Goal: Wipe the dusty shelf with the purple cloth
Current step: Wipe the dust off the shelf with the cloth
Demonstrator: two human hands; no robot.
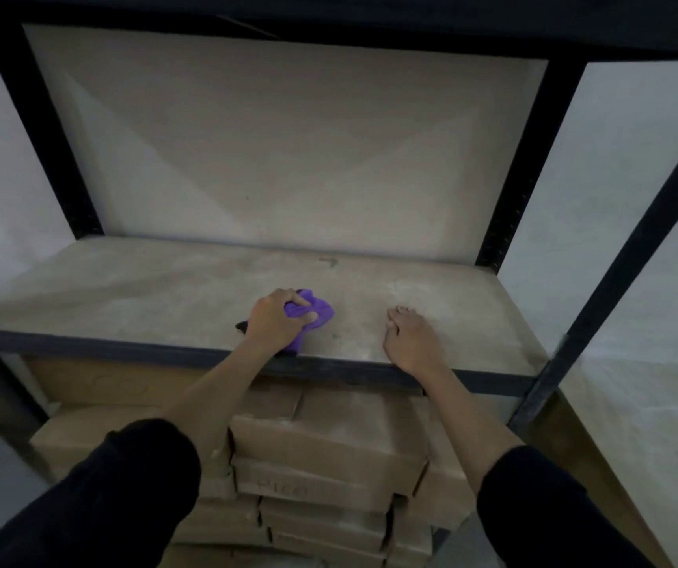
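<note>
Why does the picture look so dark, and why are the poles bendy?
Head view: dim light, so the shelf looks grey and soft; the purple cloth under the left hand is brightest; the wide lens curves the black frame post; the sleeves are blurry.

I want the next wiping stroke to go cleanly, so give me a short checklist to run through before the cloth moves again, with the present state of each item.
1. Crumpled purple cloth in the left hand: ok, fingers closed on it.
2. Cloth touching the dusty grey shelf board: ok, it rests near the front edge.
3. Right hand out of the cloth's way: ok, resting on the board, apart from the cloth.
4. Board free of objects in the stroke's path: ok, none visible.
5. Dust left to wipe: not ok, a pale patch shows beyond the right hand.
6. Stacked brown cardboard boxes below out of the way: ok, under the board.
</note>
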